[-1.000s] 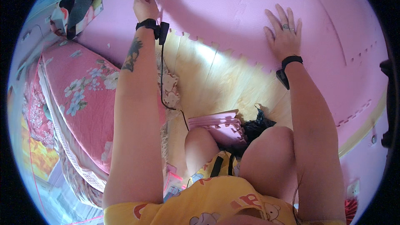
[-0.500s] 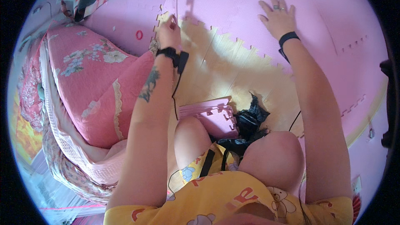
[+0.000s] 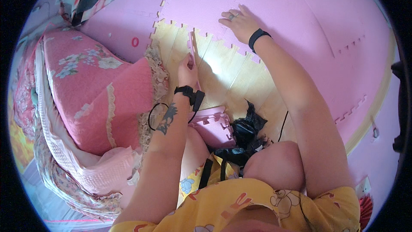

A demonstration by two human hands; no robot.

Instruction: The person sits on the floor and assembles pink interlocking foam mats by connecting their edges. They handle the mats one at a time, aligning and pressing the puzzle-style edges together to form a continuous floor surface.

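My left hand [image 3: 188, 72] is closed on a pink foam mat tile [image 3: 191, 42], which stands nearly edge-on above the bare wood floor. My right hand [image 3: 240, 22] lies with fingers apart on the laid pink foam mat [image 3: 206, 0], close to its toothed near edge. Between that edge and my knees the wood floor [image 3: 223, 71] shows. A small stack of pink foam tiles [image 3: 213, 129] rests by my legs, beside a crumpled black plastic bag [image 3: 249, 126].
On the left a pink flowered bedspread [image 3: 90, 90] with lace trim hangs down to the floor. A small red ring [image 3: 135, 41] lies on the mat near it. A black cable [image 3: 283, 125] runs by my right knee. Dark objects [image 3: 88, 0] stand at the far left.
My left hand has come nearer to me with the foam tile. My right hand has shifted left along the mat, toward its toothed edge. The view has also moved slightly.
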